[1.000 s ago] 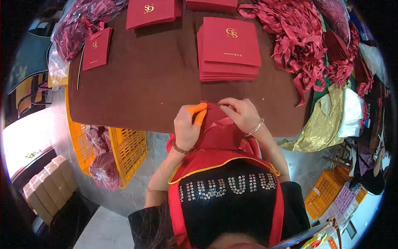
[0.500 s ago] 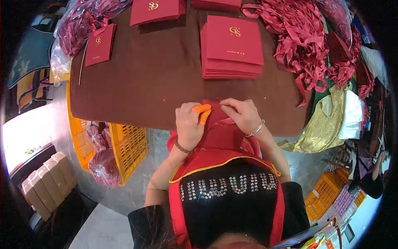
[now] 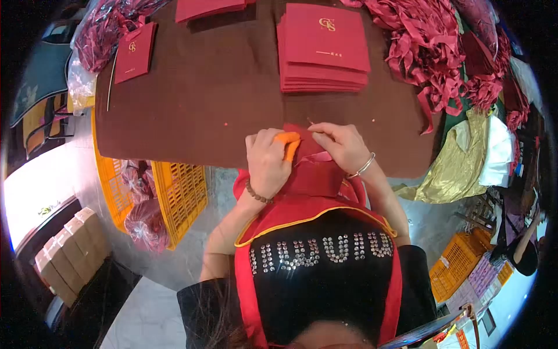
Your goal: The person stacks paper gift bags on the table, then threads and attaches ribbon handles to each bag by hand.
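My left hand (image 3: 270, 157), with orange covers on its fingers and a beaded bracelet, is closed on the upper edge of a red paper bag (image 3: 318, 176) at the table's near edge. A strip of pink ribbon (image 3: 317, 157) lies across this bag. Beside it on the right, my right hand (image 3: 343, 150) wears a silver bangle and pinches something thin at the bag's upper edge. A small tip of that thin thing shows above the fingers; its kind is unclear. Farther up the table lies a stack of flat red bags (image 3: 324, 49) with gold lettering.
A single red bag (image 3: 133, 53) lies at the left, beside a thin rod (image 3: 111, 81). Red ribbons (image 3: 421, 52) are heaped at the right. Orange crates (image 3: 181, 198) stand below the table's left side. Gold cloth (image 3: 456, 160) hangs at the right edge.
The view has tilted slightly, so the table and stack sit higher in the picture. My hands stay at the bag's upper edge, and the thin tip at my right fingers shows more.
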A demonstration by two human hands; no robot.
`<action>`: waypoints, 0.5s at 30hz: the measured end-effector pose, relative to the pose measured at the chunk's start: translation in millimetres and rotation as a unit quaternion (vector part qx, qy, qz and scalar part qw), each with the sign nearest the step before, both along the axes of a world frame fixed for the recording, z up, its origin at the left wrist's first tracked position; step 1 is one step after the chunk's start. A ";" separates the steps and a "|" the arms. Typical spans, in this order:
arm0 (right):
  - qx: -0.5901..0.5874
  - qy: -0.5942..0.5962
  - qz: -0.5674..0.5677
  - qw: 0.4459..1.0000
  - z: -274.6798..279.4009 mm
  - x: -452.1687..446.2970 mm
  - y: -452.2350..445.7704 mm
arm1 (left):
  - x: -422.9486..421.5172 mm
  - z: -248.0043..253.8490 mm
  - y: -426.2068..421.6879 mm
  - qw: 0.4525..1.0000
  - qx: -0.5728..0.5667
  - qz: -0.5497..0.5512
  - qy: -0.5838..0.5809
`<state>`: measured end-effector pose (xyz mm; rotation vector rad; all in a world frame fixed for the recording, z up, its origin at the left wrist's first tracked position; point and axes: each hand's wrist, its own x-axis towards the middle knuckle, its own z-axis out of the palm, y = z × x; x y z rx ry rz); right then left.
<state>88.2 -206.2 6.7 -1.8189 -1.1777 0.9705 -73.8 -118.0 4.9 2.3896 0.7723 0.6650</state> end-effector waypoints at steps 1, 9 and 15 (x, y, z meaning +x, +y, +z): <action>0.001 0.003 0.001 1.000 -0.7 -0.3 -0.6 | -0.2 -0.1 -0.2 1.000 0.001 0.001 0.003; -0.085 0.042 0.000 0.996 10.9 4.2 0.4 | -5.6 -2.2 9.5 0.999 0.023 0.027 0.015; -0.051 0.026 -0.012 0.998 6.9 0.5 -0.4 | -2.0 -0.7 3.2 1.000 0.021 0.014 0.001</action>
